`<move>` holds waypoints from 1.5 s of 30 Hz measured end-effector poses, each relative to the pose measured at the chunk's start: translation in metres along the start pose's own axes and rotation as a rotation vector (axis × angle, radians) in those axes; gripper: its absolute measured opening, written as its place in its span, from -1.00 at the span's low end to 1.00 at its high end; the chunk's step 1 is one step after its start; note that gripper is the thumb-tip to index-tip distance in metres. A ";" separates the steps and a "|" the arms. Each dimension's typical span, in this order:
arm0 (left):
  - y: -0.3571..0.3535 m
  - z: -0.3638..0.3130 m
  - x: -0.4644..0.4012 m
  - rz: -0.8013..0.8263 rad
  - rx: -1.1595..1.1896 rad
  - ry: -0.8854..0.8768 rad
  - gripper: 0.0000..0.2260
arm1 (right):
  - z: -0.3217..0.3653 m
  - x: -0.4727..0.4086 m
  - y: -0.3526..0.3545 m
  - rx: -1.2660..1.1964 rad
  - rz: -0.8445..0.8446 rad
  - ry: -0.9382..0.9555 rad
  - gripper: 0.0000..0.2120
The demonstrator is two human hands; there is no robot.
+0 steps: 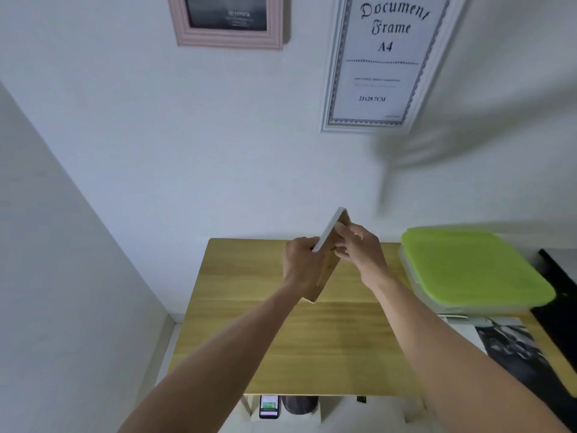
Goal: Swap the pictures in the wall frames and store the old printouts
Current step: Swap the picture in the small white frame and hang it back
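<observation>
Both hands work the small frame (327,245) above the surface (281,339): my left hand (301,264) grips it edge-on, steadying its back for my right hand (359,248), whose fingertips pinch there.

pink frame (229,35) cropped at top, phone (269,407) screen illegible

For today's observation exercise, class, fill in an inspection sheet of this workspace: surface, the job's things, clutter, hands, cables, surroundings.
Surface: wooden table against a white wall.
Job's things: small frame held edge-on above the table, brown backing facing right; pink frame and white document frame hang on the wall; black-and-white printout lies at the table's right.
Clutter: green-lidded box on the table's right; phone below the table's near edge.
Hands: left hand grips the small frame; right hand fingers touch its backing.
Cables: nothing seen.
Surroundings: black object at far right, unclear.
</observation>
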State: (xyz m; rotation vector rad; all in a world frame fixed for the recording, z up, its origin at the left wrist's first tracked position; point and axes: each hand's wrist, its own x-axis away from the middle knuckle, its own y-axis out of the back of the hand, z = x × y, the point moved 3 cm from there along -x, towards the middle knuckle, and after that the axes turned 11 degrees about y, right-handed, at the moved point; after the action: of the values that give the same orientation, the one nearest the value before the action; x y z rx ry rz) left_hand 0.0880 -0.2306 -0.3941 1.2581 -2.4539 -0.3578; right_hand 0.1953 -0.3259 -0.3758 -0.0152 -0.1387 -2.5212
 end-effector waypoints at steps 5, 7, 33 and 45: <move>-0.035 -0.051 0.023 0.010 -0.082 -0.196 -0.95 | 0.040 -0.020 0.044 0.015 -0.125 0.039 -0.62; -0.056 -0.069 0.036 0.073 -0.074 -0.252 -0.84 | 0.051 -0.024 0.075 0.002 -0.147 0.064 -0.76; -0.114 -0.353 0.006 -0.238 -0.054 -0.610 -0.83 | 0.255 -0.104 0.334 0.365 -0.159 0.850 -0.60; -0.123 -0.527 -0.030 -0.326 -0.114 -0.889 -0.76 | 0.362 -0.194 0.383 0.334 -0.434 0.935 -0.60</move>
State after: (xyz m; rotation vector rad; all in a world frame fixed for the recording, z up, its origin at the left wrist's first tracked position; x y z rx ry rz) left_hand 0.4172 -0.3085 0.0295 1.7020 -2.8062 -1.3773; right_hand 0.5668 -0.4871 0.0131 1.4217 -0.1852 -2.5965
